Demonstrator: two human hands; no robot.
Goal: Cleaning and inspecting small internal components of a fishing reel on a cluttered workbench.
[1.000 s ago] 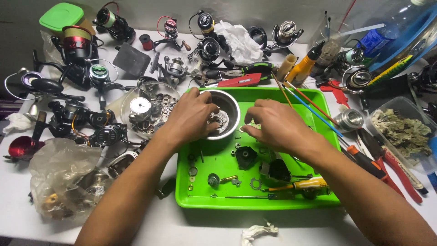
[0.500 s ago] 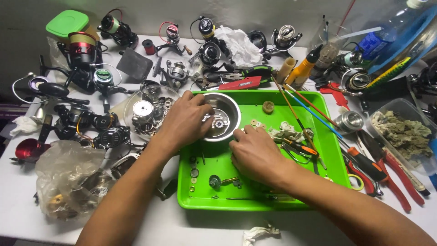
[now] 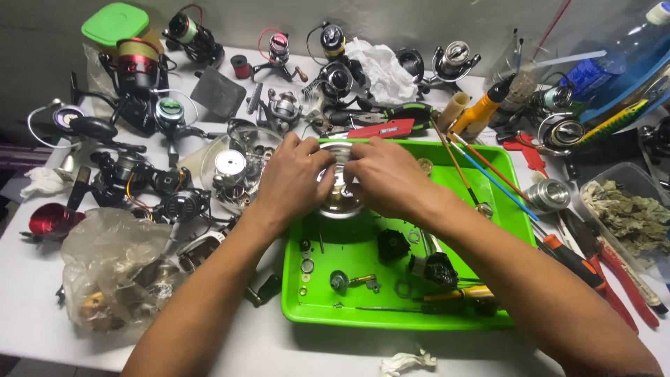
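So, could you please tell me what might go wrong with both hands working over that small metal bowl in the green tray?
1. Both the left hand and the right hand grip the metal bowl; if it tips, its contents could scatter.
2. Small washers and gears lie loose on the green tray under the forearms; a sleeve-level sweep may knock them out.
3. Thin brushes lean across the tray near the right wrist and could be nudged.

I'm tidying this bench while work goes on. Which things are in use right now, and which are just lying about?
In use: left hand, right hand, small metal bowl, green tray.

Lying about: fishing reels, plastic bag, red pliers, crumpled tissue, orange bottle.
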